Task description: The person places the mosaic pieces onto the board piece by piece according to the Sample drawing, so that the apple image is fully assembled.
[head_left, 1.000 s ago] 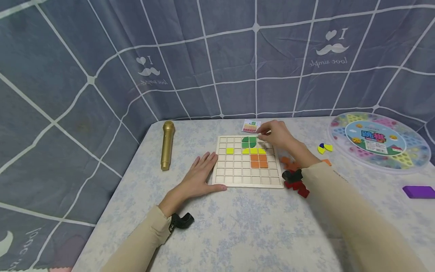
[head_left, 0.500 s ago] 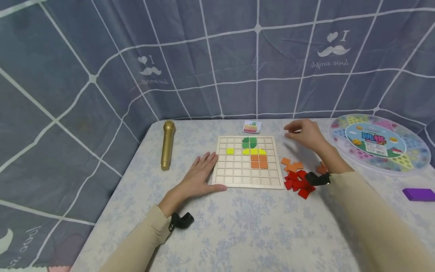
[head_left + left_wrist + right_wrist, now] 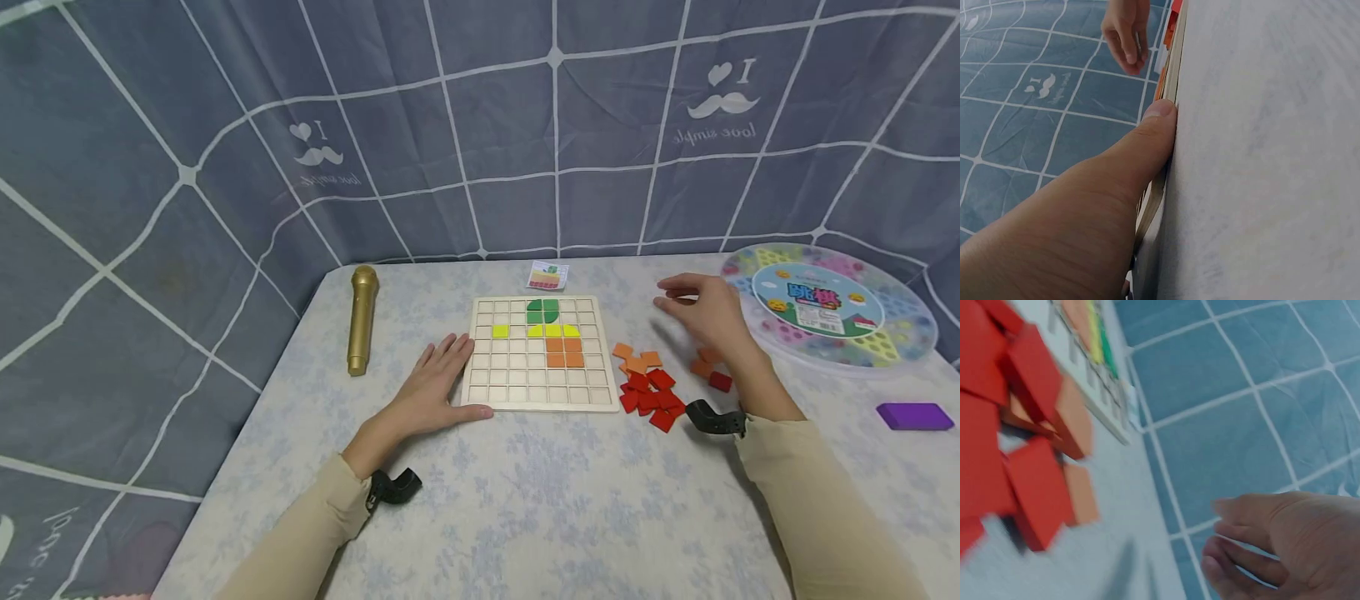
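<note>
My left hand [image 3: 431, 390] lies spread at the left side of a pale wooden grid board [image 3: 517, 396], its thumb along the front edge. In the left wrist view the thumb [image 3: 1147, 134] presses that edge. Set in the board are green tiles [image 3: 543, 312], a row of yellow tiles [image 3: 552, 331] with a lone yellow square [image 3: 500, 332], and orange squares [image 3: 564, 352]. My right hand [image 3: 708, 312] hovers right of the board, fingers loosely bent. Nothing shows between its fingers in the right wrist view.
Red tiles [image 3: 651, 398] and orange tiles [image 3: 636, 365] lie in a pile right of the board, with a few more orange tiles [image 3: 702, 367] beyond. A pattern card [image 3: 547, 275], gold microphone-shaped object [image 3: 362, 321], round game box [image 3: 903, 300] and purple block [image 3: 915, 417] surround them.
My right hand has moved right, from the board's back right corner to beside the round box. The small yellow and blue pieces there are now hidden. My left hand stays put.
</note>
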Action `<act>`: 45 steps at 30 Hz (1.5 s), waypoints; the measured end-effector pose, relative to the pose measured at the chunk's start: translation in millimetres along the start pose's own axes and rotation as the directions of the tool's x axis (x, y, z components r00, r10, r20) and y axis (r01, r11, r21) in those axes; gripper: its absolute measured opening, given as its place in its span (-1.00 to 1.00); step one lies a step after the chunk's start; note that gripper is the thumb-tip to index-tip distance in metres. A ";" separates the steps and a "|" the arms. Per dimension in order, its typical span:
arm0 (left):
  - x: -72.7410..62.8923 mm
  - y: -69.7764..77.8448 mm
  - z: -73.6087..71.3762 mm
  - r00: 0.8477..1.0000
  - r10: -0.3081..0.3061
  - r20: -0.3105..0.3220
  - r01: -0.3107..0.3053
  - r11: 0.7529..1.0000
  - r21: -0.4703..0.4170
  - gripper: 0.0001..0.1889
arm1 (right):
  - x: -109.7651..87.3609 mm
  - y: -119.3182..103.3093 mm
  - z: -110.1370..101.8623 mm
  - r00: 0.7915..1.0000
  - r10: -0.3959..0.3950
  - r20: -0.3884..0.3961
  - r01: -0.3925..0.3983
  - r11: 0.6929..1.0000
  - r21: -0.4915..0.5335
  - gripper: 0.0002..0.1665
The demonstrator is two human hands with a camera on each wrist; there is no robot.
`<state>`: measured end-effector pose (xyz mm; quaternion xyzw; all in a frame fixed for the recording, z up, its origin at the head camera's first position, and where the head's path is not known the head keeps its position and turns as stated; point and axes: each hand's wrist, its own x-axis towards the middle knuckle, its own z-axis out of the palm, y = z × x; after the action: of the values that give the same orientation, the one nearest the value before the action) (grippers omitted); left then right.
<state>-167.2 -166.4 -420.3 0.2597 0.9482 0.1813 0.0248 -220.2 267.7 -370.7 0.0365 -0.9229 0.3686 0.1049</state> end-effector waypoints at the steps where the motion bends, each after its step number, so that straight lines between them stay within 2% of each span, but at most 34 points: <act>1: 0.2 -0.3 -0.3 1.000 0.000 -0.002 0.000 1.000 0.003 0.25 | -0.3 0.6 -3.4 1.000 0.011 -0.021 -0.011 1.000 -0.002 -0.55; 5: 0.7 -1.4 -1.2 1.000 -0.003 -0.006 0.003 1.000 0.005 0.25 | 0.8 4.4 -13.1 0.998 0.038 -0.052 -0.040 0.999 -0.031 -0.55; 11: 0.4 -2.4 0.0 1.000 0.000 -0.008 0.000 1.000 0.000 0.25 | -1.6 10.2 -17.0 0.994 0.109 0.033 -0.104 0.988 -0.114 -0.52; 15: 0.1 -1.7 0.6 1.000 0.003 -0.011 -0.003 1.000 0.000 0.24 | -3.4 11.2 -15.1 0.984 0.162 0.070 -0.152 0.980 -0.130 -0.50; 24: 0.0 -0.7 -0.6 1.000 0.007 -0.019 -0.007 1.000 -0.008 0.24 | -3.4 10.3 -4.2 0.990 0.119 0.081 -0.105 0.983 -0.149 -0.51; 33: 0.3 -1.0 -0.5 1.000 0.011 -0.022 -0.011 1.000 -0.009 0.24 | -4.6 6.3 -8.2 0.979 0.197 0.061 -0.186 0.971 -0.147 -0.56; 40: -0.3 -0.7 -0.9 1.000 0.014 -0.023 -0.015 1.000 -0.006 0.24 | -6.1 8.1 -8.5 0.975 0.219 0.045 -0.208 0.963 -0.170 -0.56; 45: -0.9 0.1 -1.5 1.000 0.015 -0.022 -0.015 1.000 -0.010 0.24 | -6.2 10.8 -7.0 0.982 0.186 0.031 -0.178 0.971 -0.161 -0.59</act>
<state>-166.6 -167.3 -418.9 0.2645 0.9456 0.1890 0.0143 -214.5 280.3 -374.4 -0.0483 -0.9508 0.3017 0.0521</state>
